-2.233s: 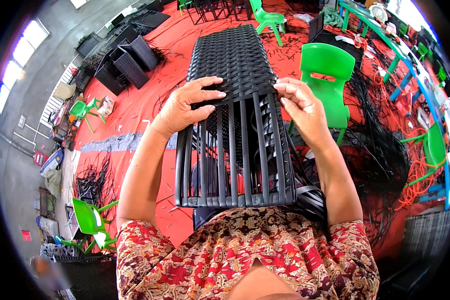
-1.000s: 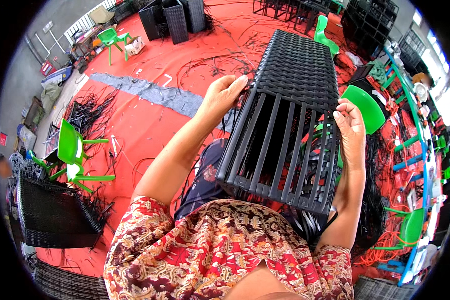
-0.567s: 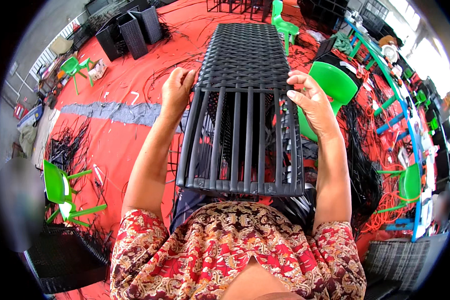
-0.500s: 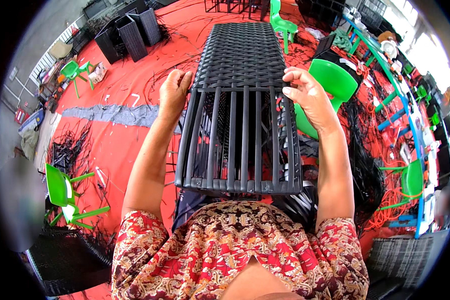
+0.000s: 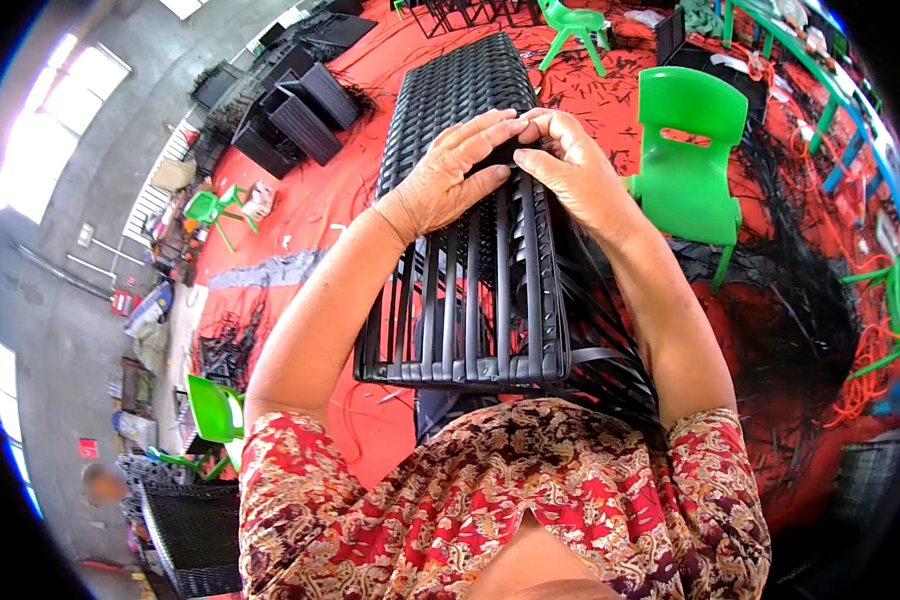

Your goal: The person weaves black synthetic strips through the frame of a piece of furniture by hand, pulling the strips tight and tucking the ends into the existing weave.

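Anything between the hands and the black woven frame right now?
Nothing visible. Left hand and right hand both rest directly on the black woven frame, fingertips meeting where the woven part ends and bare slats begin.

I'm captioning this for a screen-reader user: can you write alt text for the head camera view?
Both hands, the left hand and the right hand, meet fingertip to fingertip on a black woven panel with upright bars, propped against the person's lap. Around it lie an orange-red floor strewn with black strips, a green plastic chair to the right, and more black woven pieces further off.
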Demonstrator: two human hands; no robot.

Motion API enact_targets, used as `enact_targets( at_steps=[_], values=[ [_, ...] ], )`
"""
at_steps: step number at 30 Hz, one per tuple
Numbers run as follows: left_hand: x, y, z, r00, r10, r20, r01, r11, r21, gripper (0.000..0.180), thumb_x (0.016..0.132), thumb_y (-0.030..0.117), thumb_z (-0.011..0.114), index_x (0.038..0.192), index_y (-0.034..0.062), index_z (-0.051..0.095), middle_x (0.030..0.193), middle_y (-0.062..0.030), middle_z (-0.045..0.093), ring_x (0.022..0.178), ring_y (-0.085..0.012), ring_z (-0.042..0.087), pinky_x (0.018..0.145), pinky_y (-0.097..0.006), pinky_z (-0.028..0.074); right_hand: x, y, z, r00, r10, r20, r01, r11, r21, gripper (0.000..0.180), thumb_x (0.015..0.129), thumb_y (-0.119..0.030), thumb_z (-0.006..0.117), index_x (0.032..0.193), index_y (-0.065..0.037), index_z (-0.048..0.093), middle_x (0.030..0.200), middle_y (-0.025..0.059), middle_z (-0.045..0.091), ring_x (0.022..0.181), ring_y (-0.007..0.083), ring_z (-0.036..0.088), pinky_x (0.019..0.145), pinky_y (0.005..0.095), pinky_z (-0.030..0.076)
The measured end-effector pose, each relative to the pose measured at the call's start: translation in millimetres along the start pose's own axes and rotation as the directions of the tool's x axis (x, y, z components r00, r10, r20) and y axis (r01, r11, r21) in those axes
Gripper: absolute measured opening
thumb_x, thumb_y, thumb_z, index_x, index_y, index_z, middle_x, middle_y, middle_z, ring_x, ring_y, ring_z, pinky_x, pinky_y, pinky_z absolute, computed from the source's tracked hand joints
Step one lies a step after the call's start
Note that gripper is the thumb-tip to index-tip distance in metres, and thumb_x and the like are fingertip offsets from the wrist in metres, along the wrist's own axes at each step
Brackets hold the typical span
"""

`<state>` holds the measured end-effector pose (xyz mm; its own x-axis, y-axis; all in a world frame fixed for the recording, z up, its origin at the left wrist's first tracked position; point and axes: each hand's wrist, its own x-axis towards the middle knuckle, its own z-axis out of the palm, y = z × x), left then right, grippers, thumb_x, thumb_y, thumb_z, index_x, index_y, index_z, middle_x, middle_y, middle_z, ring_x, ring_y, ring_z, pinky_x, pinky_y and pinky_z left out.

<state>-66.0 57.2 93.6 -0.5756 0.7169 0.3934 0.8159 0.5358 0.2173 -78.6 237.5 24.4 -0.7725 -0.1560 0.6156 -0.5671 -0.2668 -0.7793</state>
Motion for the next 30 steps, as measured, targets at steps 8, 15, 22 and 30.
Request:
enact_targets(
  at_steps=[8, 15, 22, 30],
  values=[
    [-28.8, -10.8, -17.3, 0.998, -0.032, 0.061, 0.042, 0.983, -0.177, 0.043, 0.087, 0.015, 0.047, 0.128, 0.0037, 0.050, 0.141, -0.0146, 0.039, 0.133, -0.0279, 0.033, 0.110, -0.038, 0.021, -41.2, 11.6, 17.3, 0.918, 0.372, 0.136, -0.357, 0.629, 0.691, 0.022, 0.093, -0.014, 0.049, 0.109, 0.000, 0.054, 0.105, 0.0082, 0.061, 0.098, 0.0161, 0.059, 0.089, 0.0314, 0.047],
    [-29.5, 11.1, -25.9, 0.999, -0.025, 0.037, 0.031, 0.985, -0.170, 0.053, 0.073, 0.009, 0.054, 0.126, 0.0063, 0.053, 0.138, -0.0151, 0.043, 0.130, -0.0307, 0.037, 0.109, -0.039, 0.026, -26.3, 12.8, 25.1, 0.817, 0.202, 0.540, -0.569, 0.434, 0.699, 0.025, 0.087, -0.016, 0.061, 0.109, -0.002, 0.061, 0.103, 0.0070, 0.065, 0.094, 0.0149, 0.063, 0.088, 0.0283, 0.048],
    [-40.3, 13.0, -29.8, 0.998, -0.053, 0.038, 0.058, 0.987, -0.149, 0.048, 0.078, 0.013, 0.054, 0.125, 0.0044, 0.054, 0.137, -0.0168, 0.043, 0.129, -0.0311, 0.040, 0.107, -0.039, 0.028, -25.7, 12.8, 36.7, 0.829, 0.051, 0.557, -0.532, 0.379, 0.757, 0.021, 0.088, -0.012, 0.061, 0.106, -0.004, 0.063, 0.100, 0.0044, 0.066, 0.091, 0.0112, 0.062, 0.087, 0.0255, 0.047],
    [-43.8, 18.1, -34.0, 0.999, -0.023, 0.049, 0.031, 0.983, -0.179, 0.048, 0.077, 0.011, 0.051, 0.125, 0.0047, 0.055, 0.137, -0.0175, 0.043, 0.130, -0.0317, 0.039, 0.108, -0.040, 0.026, -37.6, 2.1, 37.8, 0.891, 0.167, 0.422, -0.418, 0.664, 0.620, 0.009, 0.090, -0.014, 0.058, 0.090, -0.004, 0.061, 0.084, -0.0050, 0.059, 0.077, 0.0031, 0.052, 0.073, 0.0197, 0.044]
  ],
)
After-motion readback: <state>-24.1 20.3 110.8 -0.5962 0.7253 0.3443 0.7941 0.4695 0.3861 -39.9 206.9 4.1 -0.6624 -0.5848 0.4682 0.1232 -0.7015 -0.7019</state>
